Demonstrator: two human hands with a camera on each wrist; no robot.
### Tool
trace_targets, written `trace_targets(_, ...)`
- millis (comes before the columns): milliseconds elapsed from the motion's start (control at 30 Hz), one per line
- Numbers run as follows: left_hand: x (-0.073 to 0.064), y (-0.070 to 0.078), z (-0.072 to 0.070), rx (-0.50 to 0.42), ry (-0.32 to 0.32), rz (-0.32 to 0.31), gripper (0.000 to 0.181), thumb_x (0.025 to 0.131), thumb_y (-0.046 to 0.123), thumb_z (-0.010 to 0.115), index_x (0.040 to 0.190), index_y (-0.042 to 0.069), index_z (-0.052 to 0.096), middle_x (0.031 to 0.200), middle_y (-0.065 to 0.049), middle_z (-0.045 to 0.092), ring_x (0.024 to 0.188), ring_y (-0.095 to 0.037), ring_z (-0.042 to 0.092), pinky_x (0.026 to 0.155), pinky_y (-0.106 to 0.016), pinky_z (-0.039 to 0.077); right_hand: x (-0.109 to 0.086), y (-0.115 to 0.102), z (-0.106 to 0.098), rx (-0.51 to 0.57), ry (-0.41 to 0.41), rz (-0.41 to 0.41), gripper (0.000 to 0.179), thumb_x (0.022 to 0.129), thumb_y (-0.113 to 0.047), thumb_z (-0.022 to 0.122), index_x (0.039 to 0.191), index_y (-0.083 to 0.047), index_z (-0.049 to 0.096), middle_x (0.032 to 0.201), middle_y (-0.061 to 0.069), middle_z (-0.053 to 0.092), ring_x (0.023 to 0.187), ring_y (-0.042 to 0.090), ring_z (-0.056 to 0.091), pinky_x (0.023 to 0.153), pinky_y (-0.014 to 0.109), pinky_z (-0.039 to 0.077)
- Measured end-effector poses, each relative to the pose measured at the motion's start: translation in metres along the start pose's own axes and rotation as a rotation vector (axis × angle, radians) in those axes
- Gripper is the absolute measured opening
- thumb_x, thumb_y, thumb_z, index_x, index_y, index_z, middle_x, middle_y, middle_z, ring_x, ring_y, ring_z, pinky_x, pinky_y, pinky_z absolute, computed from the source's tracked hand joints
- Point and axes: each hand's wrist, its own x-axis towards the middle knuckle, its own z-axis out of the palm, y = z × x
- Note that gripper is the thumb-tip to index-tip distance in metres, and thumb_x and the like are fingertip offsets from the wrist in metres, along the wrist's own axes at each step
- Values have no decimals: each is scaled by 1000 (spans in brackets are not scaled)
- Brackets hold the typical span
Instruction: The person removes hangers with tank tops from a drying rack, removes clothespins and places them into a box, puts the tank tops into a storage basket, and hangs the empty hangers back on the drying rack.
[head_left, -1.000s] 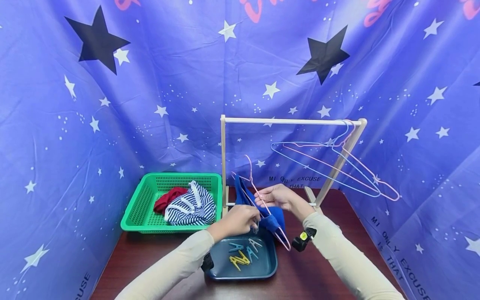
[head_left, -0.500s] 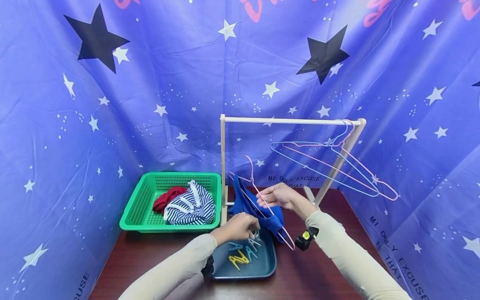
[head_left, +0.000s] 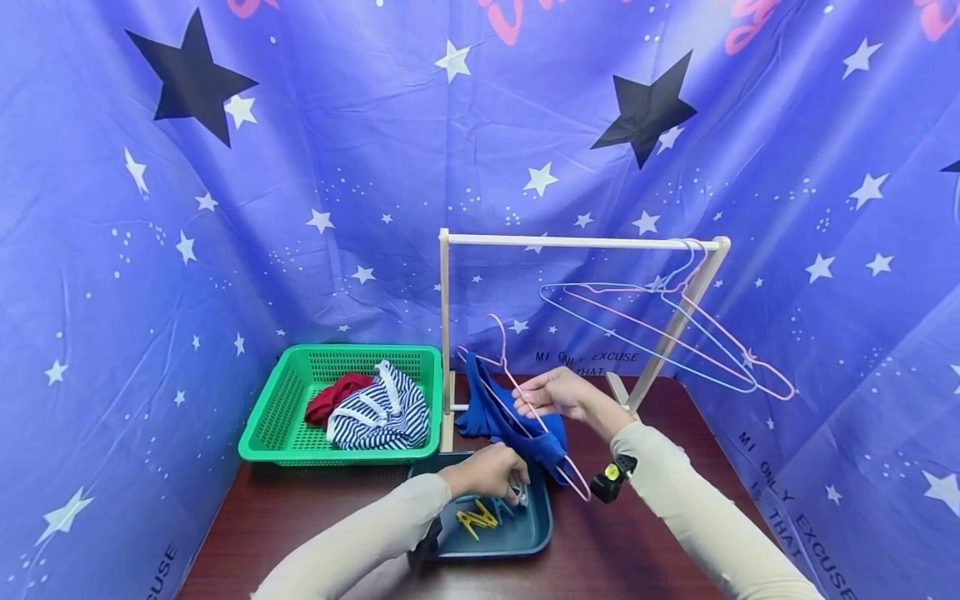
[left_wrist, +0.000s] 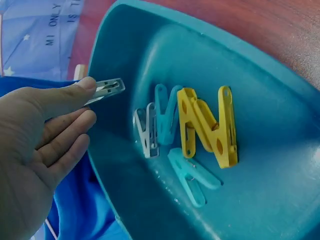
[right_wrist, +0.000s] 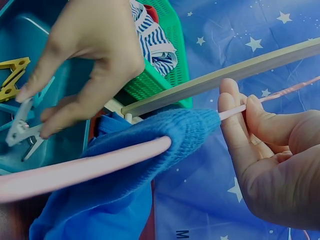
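Note:
My left hand (head_left: 491, 471) is over the dark teal tray (head_left: 546, 533), pinching a clear clothespin (left_wrist: 109, 89) between thumb and forefinger. Its other fingers are loosely bent. Inside the tray lie yellow clothespins (left_wrist: 225, 127), teal clothespins (left_wrist: 167, 117) and a whitish clothespin (left_wrist: 146, 131). My right hand (head_left: 557, 392) pinches one arm of a pink hanger (right_wrist: 85, 171) between thumb and fingers. A blue garment (right_wrist: 120, 200) drapes from this hanger, its ribbed edge looped over the arm beside my right fingertips. The hanger's hook points up.
A wooden rack (head_left: 445, 317) stands behind my hands. From its top bar, at the right end, hang a blue hanger (head_left: 585, 314) and another pink hanger (head_left: 780, 367). On the left, a green basket (head_left: 258, 437) holds a striped garment (head_left: 390, 417) and a red cloth (head_left: 330, 397).
My left hand has come down and slightly right, further over the tray, with the clothespin in its fingers. The hanger's lower end has swung a little right; my right hand has barely moved.

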Motion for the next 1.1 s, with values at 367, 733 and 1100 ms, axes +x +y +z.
trace_targets(367, 3, 4, 15, 73, -80, 19, 27, 69, 14, 94, 92, 14, 80, 80, 10, 76, 67, 13, 56, 63, -3, 46, -2, -3, -2, -40, 3, -1, 30, 99, 7, 55, 125, 21, 58, 86, 8, 76, 78, 14, 74, 79, 33, 63)
trace_targets(733, 2, 5, 24, 92, -137, 20, 27, 70, 14, 94, 93, 14, 80, 80, 12, 75, 68, 14, 56, 65, -3, 46, -2, -2, -3, -48, 7, 1, 30, 98, 7, 57, 124, 21, 59, 85, 9, 76, 77, 14, 74, 83, 38, 62)
trace_targets(1100, 3, 3, 28, 186, -150, 35, 25, 69, 18, 95, 88, 19, 80, 78, 15, 73, 66, 13, 53, 62, -4, 44, -3, -1, -6, -112, 27, -7, 29, 98, 5, 59, 122, 21, 61, 84, 10, 76, 74, 13, 74, 73, 30, 63)
